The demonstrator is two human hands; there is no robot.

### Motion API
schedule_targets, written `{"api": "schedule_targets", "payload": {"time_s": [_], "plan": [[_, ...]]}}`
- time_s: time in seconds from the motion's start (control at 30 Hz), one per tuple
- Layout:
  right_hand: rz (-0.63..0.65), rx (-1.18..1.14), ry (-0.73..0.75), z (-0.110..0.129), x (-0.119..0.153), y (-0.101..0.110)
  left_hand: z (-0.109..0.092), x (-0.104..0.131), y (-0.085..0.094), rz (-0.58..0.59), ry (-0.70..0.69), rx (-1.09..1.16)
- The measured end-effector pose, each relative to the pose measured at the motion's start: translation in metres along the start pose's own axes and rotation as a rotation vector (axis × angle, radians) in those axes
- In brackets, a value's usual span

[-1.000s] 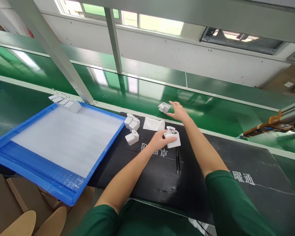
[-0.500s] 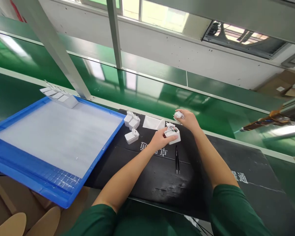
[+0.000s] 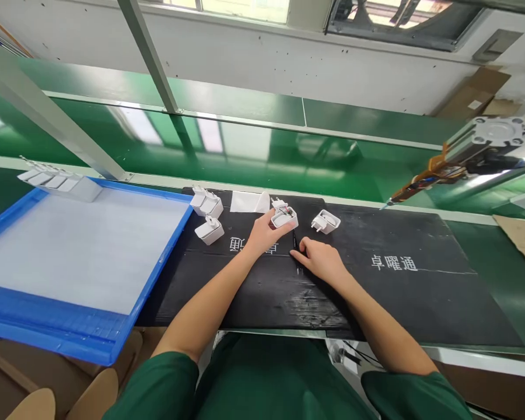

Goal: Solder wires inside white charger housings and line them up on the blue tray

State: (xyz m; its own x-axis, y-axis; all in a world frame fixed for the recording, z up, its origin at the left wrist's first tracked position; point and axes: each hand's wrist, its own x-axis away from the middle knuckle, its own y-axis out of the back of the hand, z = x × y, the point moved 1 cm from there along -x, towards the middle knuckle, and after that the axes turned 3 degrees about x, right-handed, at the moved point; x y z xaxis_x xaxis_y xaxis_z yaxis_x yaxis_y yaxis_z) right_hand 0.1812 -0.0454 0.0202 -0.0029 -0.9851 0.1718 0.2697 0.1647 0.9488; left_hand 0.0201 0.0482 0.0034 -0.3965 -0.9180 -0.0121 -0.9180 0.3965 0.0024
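Observation:
My left hand (image 3: 262,233) is closed around a white plug adapter housing (image 3: 285,216). The housing is open at the top, with small wires or parts showing inside. Just below it, my right hand (image 3: 321,258) pinches the black tweezers (image 3: 294,240), which lie on the black mat (image 3: 354,303); the fingers partly cover them. To the right, on the mat, rests another white plug adapter (image 3: 326,221) with its pins pointing left. Left of my hands stand several more white adapters (image 3: 209,230), close to the tray.
A blue tray (image 3: 155,274) lined with a white sheet takes up the left side, a row of white adapters (image 3: 65,184) at its far edge. White paper (image 3: 247,202) lies at the mat's back edge. A tool on a metal arm (image 3: 424,178) hangs at the right, above the green bench.
My right hand has set down a white adapter at the right of the mat and moved down to the tweezers. My left hand still holds its housing. The view has shifted right.

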Motion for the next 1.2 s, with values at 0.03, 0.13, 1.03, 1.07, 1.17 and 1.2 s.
{"api": "schedule_targets", "payload": {"time_s": [0.03, 0.13, 1.03, 1.07, 1.17, 1.2], "plan": [[0.027, -0.064, 0.020, 0.000, -0.001, 0.001, -0.001, 0.001, 0.000, 0.000, 0.004, -0.015], [0.129, -0.402, 0.078, -0.012, -0.002, 0.009, -0.005, 0.003, 0.002, -0.038, 0.028, -0.118], [-0.919, -0.419, 0.416, -0.013, 0.018, 0.005, -0.020, 0.032, -0.022, 0.355, 0.087, -0.234], [-0.907, -0.415, 0.420, -0.013, 0.018, 0.004, -0.020, 0.032, -0.022, 0.355, 0.081, -0.245], [-0.878, -0.395, 0.413, -0.015, 0.017, -0.001, -0.021, 0.032, -0.022, 0.354, 0.074, -0.282], [-0.876, -0.391, 0.419, -0.016, 0.017, -0.002, -0.022, 0.032, -0.022, 0.356, 0.075, -0.288]]}}
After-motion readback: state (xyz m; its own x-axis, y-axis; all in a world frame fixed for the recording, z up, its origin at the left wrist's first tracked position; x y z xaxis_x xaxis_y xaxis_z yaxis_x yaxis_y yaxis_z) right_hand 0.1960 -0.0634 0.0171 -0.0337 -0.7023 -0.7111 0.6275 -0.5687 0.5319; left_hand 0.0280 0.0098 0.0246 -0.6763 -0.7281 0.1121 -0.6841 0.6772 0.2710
